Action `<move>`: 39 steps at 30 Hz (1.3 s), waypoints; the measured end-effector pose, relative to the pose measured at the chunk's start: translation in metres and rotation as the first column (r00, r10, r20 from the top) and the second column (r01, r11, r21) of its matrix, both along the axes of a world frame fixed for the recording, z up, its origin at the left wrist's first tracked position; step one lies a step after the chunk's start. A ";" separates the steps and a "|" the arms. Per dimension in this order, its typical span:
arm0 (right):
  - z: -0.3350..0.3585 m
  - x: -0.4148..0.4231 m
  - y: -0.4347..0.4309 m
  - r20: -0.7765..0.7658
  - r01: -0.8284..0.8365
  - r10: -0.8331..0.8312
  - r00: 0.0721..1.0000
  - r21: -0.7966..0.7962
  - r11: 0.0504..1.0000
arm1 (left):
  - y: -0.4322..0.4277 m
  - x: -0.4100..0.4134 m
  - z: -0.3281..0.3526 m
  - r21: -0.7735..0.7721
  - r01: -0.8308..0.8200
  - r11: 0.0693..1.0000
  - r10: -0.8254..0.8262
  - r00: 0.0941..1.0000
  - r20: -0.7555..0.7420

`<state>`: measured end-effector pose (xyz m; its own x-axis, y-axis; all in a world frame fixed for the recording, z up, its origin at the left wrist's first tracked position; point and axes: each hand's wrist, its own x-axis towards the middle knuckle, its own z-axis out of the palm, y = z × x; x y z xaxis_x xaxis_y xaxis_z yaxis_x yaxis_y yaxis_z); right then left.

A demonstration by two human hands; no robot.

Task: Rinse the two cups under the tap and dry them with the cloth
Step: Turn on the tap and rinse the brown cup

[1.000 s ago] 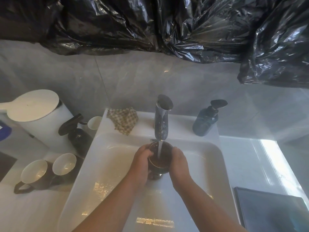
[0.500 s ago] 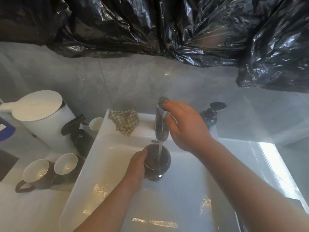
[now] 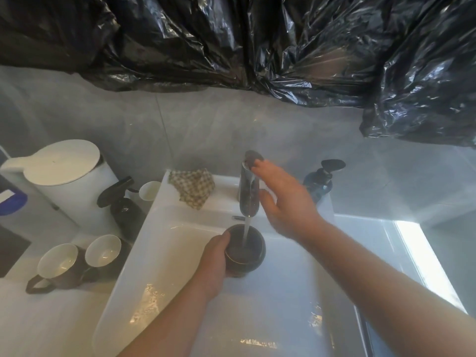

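My left hand grips a dark cup upright in the white sink, right under the chrome tap. Water runs from the spout into the cup. My right hand is raised beside the tap, its fingers straight, the fingertips touching the tap's lever on top. A checked cloth lies on the sink's back ledge, left of the tap. Two dark cups with white insides stand on the counter at the left, one with its handle toward me and one beside it.
A white lidded bin, a dark spray bottle and a small white cup stand left of the sink. A dark soap dispenser stands right of the tap. Black plastic sheeting hangs above the grey wall.
My right hand left the cup and rose to the tap's lever; its fingers have since straightened. My left hand keeps holding the cup under the running water.
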<state>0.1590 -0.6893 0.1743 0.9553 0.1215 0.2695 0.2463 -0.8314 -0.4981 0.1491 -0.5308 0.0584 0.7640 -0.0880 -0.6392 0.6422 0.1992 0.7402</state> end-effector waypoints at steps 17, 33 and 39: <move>-0.078 -0.063 0.014 -0.856 0.802 0.214 0.471 0.517 0.300 | 0.011 -0.017 0.008 0.034 0.122 0.992 -0.126 0.983 0.132; -0.041 -0.089 0.016 -0.559 0.456 0.126 0.819 0.769 0.449 | 0.037 -0.019 0.068 0.195 0.342 0.919 -0.385 0.886 0.257; -0.039 -0.088 0.006 -0.519 0.399 0.173 0.837 0.796 0.456 | 0.047 -0.018 0.084 0.203 0.359 0.911 -0.411 0.831 0.375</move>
